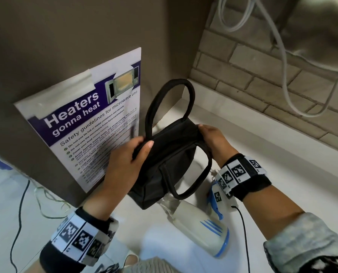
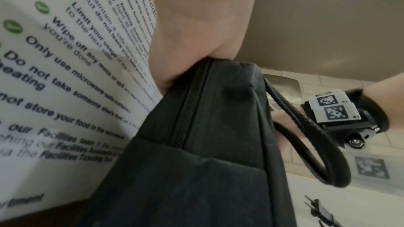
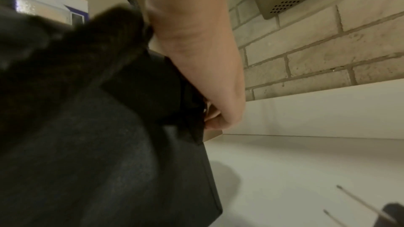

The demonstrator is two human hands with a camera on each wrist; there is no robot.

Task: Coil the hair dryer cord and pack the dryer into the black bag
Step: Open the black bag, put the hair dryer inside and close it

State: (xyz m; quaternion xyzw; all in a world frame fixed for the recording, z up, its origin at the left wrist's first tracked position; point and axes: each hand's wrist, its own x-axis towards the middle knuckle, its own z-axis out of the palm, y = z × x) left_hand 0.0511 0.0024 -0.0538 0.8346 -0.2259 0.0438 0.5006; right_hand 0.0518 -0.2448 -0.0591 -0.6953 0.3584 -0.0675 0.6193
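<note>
The black bag (image 1: 164,154) is held up above the white surface (image 1: 262,154), between the two hands, close to the microwave safety poster (image 1: 81,123) taped to the brown panel. The left hand (image 1: 124,160) grips the near-left end of the bag's top edge, thumb laid over the seam and fingers curled under it; the left wrist view shows the palm wrapped over that corner beside the closed zip (image 2: 186,110). The right hand (image 1: 211,138) holds the far end of the top edge, fingers curled over the fabric; the right wrist view shows fingertips pinched on the bag's end.

One handle (image 1: 170,103) stands up in a loop; the other hangs down towards the person. The hair dryer (image 1: 201,231), white with blue stripes, lies on the surface just below the bag and under the right wrist, apart from both hands. Its black cord (image 1: 244,233) trails towards the person.

Both forearms reach forward, each with a tagged wristband.
</note>
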